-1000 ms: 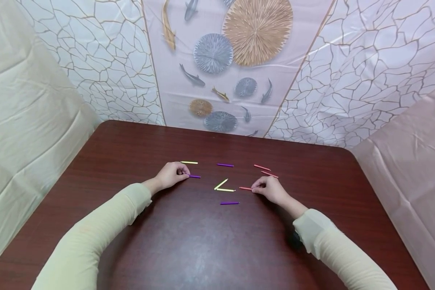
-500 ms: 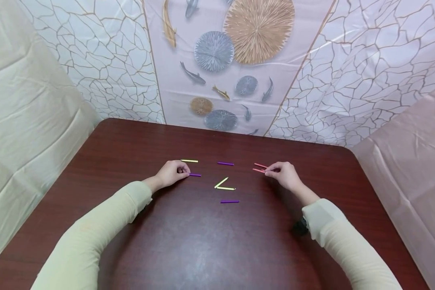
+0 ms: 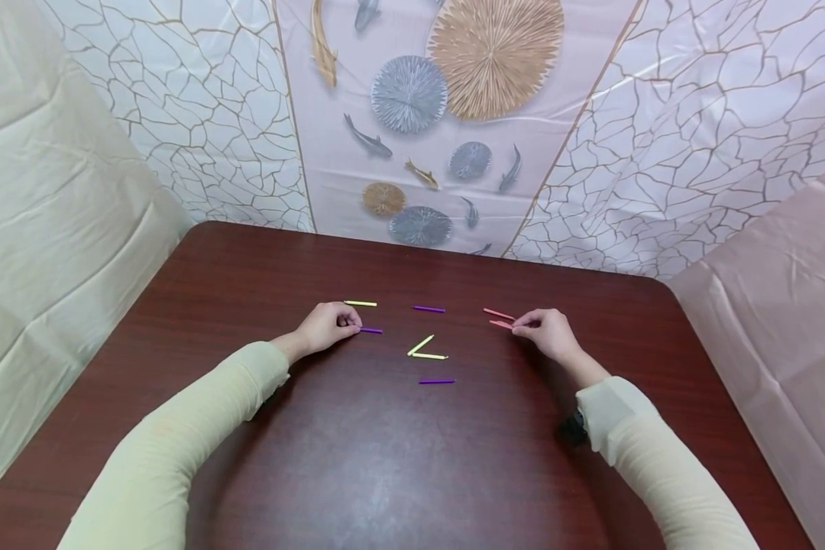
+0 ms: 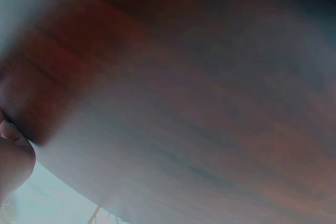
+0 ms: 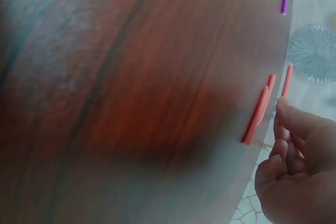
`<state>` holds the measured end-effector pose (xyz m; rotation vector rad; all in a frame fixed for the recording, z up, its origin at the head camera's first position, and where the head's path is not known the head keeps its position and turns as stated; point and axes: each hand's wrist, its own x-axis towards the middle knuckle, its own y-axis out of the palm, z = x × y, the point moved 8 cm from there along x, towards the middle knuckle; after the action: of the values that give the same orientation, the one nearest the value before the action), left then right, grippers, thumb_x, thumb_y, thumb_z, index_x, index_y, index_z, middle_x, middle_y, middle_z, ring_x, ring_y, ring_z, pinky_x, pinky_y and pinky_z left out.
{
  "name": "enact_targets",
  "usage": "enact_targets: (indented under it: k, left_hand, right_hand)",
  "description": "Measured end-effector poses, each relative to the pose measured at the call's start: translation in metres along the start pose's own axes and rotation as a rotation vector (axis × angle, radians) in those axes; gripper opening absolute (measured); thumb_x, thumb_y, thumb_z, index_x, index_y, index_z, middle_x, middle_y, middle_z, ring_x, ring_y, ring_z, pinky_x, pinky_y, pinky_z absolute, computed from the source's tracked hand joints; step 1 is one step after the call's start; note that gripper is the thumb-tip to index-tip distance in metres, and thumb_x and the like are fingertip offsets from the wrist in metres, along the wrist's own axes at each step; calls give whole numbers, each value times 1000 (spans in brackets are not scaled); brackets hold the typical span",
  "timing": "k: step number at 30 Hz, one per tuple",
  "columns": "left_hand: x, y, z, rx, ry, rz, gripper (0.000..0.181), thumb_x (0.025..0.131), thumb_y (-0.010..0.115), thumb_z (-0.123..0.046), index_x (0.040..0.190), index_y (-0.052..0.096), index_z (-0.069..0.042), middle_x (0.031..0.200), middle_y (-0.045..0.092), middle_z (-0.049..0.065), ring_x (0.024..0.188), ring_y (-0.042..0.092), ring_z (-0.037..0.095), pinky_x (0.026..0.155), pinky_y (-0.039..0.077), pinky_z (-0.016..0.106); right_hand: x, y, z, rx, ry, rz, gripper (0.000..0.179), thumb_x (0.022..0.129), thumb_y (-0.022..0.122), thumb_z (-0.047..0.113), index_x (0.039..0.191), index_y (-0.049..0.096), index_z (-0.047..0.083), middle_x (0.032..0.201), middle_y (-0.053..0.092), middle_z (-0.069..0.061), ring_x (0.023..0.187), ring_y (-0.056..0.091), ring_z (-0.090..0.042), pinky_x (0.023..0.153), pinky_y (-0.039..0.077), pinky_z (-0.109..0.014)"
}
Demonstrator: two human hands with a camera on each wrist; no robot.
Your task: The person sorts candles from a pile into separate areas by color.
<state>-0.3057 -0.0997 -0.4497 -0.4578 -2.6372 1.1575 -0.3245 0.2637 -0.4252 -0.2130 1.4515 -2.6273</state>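
My left hand (image 3: 330, 327) pinches one end of a purple candle (image 3: 371, 331), which points right just over the table. Only part of that hand (image 4: 16, 156) shows at the edge of the left wrist view. On the other side, my right hand (image 3: 548, 333) holds a thin red candle (image 5: 287, 80) between thumb and fingertips, its tip sticking out. Close beside it lie two more red candles (image 5: 255, 114), overlapping in the right wrist view. In the head view one red candle (image 3: 498, 314) lies just beyond the held one.
Two yellow candles (image 3: 428, 356) form a V in the middle of the brown table (image 3: 385, 458). A purple candle (image 3: 437, 381) lies nearer, another purple candle (image 3: 429, 309) farther back. A yellow candle (image 3: 360, 303) lies behind the left hand. Patterned cloth (image 3: 412, 183) hangs behind the table.
My right hand has carried the red candle away from the yellow pair, back and right to the other red candles, then slightly farther right. The left hand stays in place with its purple candle.
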Motion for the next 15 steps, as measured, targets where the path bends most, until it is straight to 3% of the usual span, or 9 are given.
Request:
enact_targets:
  k: [15]
  left_hand:
    - [0, 0, 1, 1, -13, 8, 5, 84, 67, -12, 81, 68, -8, 76, 64, 2, 71, 54, 10, 69, 44, 24]
  right_hand:
    - [-3, 6, -16, -34, 15, 12, 9, 80, 72, 13, 81, 74, 4, 80, 72, -11, 79, 63, -24, 74, 46, -33]
